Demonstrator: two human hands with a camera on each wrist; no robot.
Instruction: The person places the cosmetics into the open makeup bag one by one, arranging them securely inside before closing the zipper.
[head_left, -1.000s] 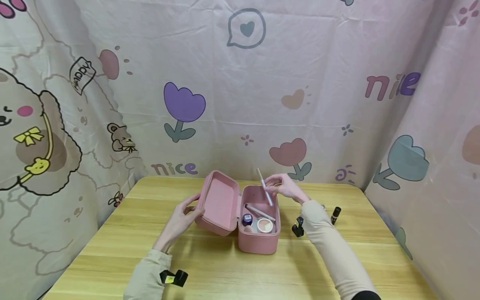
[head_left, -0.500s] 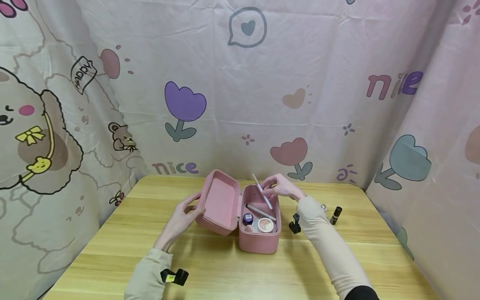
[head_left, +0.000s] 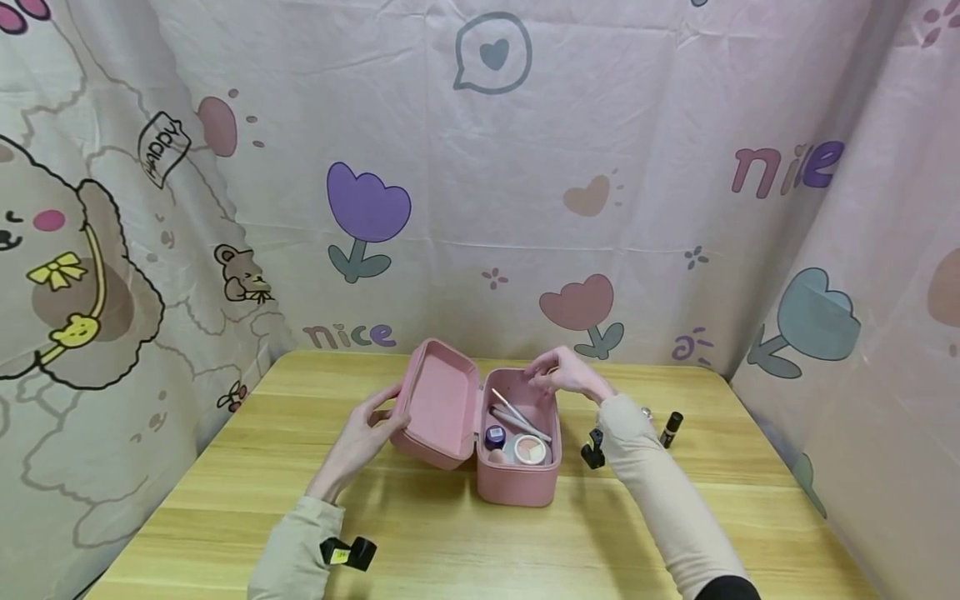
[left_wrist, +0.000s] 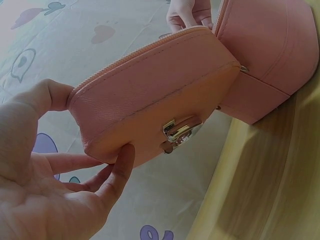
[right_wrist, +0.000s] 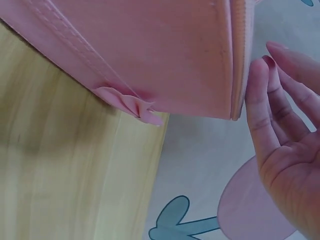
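Observation:
A pink makeup case stands on the table with its lid swung out to the left. My left hand pinches the lid's outer end between thumb and fingers; a gold clasp shows on the lid in the left wrist view. Two slim pen-like cosmetics lie crossed inside, by a dark-capped jar, a round white compact and a small pinkish sponge-like thing. At the case's far right rim is my right hand, fingers loosely bent around nothing.
A black tube and a small shiny item are on the wooden table right of the case, near my right sleeve. A patterned cloth hangs behind the table.
The slim pen-like cosmetic has left my right hand and now lies in the case, across the other one. My left hand has kept its hold on the lid.

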